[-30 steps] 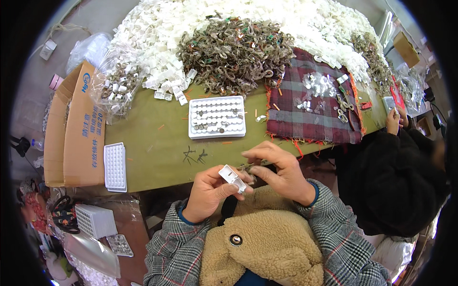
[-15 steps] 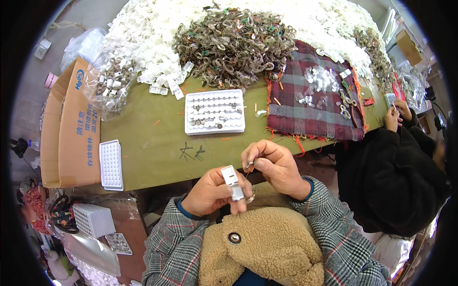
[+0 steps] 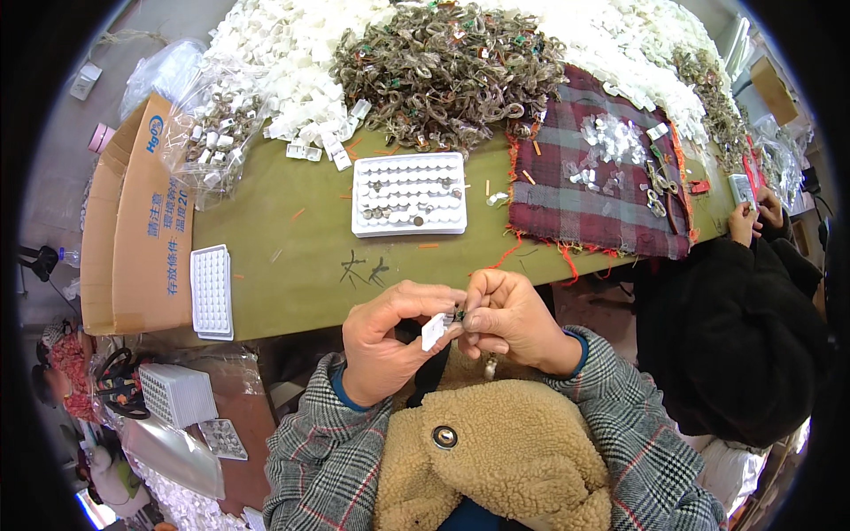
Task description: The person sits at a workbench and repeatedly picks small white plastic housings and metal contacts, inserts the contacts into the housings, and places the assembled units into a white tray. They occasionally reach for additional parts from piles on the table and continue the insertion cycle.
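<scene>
My left hand (image 3: pixel 385 341) grips a small white plastic case (image 3: pixel 434 332) between thumb and fingers, in front of my chest. Fingertips of my right hand (image 3: pixel 518 320) meet the case's edge, pinched on a small dark part (image 3: pixel 459 314) whose exact kind is too small to make out. Below the right fingers hangs a small, pale rounded piece (image 3: pixel 490 366). Beyond both hands, on the green tabletop (image 3: pixel 301 274), lies a white tray (image 3: pixel 409 228) of round pockets, some with coin-like metal discs in them.
A heap of coiled grey wires (image 3: pixel 443 80) and piles of white casings (image 3: pixel 274 71) cover the far side. A plaid cloth (image 3: pixel 575 208) bears clear bits and scissors. At left stand a cardboard box (image 3: pixel 133 239) and another tray (image 3: pixel 212 292). A person in black (image 3: pixel 735 345) works at right.
My hands have come together; the right one brought the small part against the white case. The case has turned in my left hand. The view has shifted slightly.
</scene>
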Motion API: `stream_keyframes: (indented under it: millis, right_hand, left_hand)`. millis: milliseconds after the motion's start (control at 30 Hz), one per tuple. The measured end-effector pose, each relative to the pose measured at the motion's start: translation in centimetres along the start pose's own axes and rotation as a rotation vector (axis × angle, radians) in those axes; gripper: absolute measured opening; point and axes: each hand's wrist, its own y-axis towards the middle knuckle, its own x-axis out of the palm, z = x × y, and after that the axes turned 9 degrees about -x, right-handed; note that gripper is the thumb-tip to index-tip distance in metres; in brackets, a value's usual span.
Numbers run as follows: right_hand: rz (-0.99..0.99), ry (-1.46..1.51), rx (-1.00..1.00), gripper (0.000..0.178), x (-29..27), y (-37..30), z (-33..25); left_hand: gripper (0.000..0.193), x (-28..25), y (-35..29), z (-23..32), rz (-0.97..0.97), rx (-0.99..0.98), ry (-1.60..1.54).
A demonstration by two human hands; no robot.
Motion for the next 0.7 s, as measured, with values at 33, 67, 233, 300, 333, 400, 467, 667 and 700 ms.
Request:
stream_keyframes:
  millis: [33,67,233,300,333,400,467,667,700]
  right_hand:
    - [0.010,0.017,0.038,0.019,-0.1,0.0,0.1]
    - [-0.015,0.020,0.034,0.017,-0.2,0.0,0.1]
    - [0.006,0.139,0.199,0.014,-0.8,0.0,-0.3]
    - [0.011,0.132,0.279,0.014,-1.0,0.1,-0.6]
    - [0.016,0.109,0.322,0.015,-1.1,0.0,-0.7]
    - [0.021,0.016,0.341,0.014,-1.2,0.0,-0.8]
    - [0.023,-0.125,0.294,0.013,-1.1,0.0,-0.7]
    - [-0.012,-0.063,-0.006,0.012,-0.3,-0.2,-1.2]
    - [-0.008,-0.114,-0.040,0.012,0.0,-0.2,-1.2]
  left_hand:
    - [0.025,-0.1,0.1,0.1,-0.013,0.031,0.037]
    - [0.024,-0.2,0.2,0.1,-0.025,0.054,0.067]
    - [0.025,-1.6,0.9,0.3,-0.115,0.141,0.261]
    - [0.023,-2.1,1.1,0.2,-0.206,0.177,0.336]
    - [0.023,-2.1,1.1,0.2,-0.219,0.180,0.347]
    - [0.024,-2.1,1.0,0.1,-0.241,0.162,0.351]
    - [0.024,-1.7,0.7,-0.1,-0.157,0.037,0.238]
    - [0.025,0.0,-0.6,-0.9,0.066,-0.527,-0.399]
    - [0.026,0.2,-0.8,-1.0,0.075,-0.541,-0.412]
